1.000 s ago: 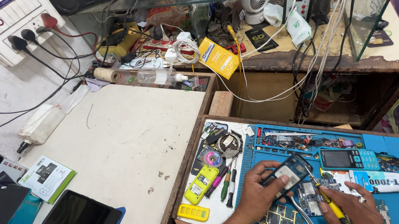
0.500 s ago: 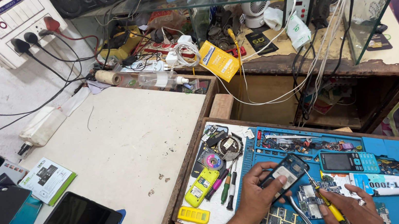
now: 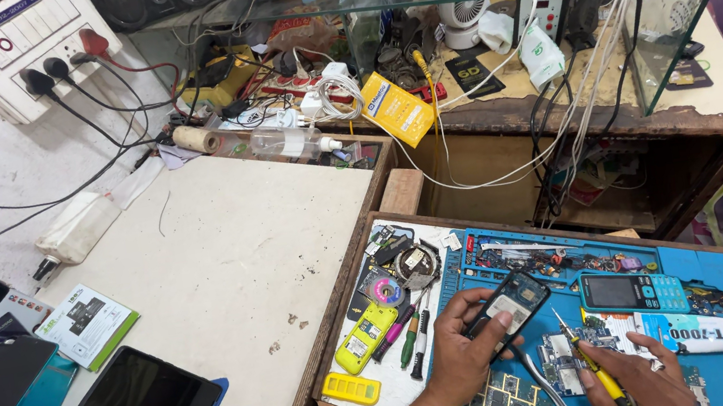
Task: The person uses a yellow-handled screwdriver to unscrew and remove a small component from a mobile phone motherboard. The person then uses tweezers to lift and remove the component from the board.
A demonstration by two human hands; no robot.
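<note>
Little has changed since a moment ago: the opened phone (image 3: 514,301) is still gripped in the left hand (image 3: 461,359), tilted above the blue mat (image 3: 720,275). A yellow-handled tool (image 3: 592,367) is still pinched in the right hand (image 3: 639,381), its tip just beside the phone.

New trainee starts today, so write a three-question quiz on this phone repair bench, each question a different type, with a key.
1. True or false: the left hand holds an opened phone above the blue work mat.
2. What does the right hand hold?
A. a roll of tape
B. a yellow-handled tool
C. a glue tube
3. Fill in: the dark tablet lies face up on the ____ table, to the person's left.

Key
1. True
2. B; its tip points toward the opened phone
3. white
</note>
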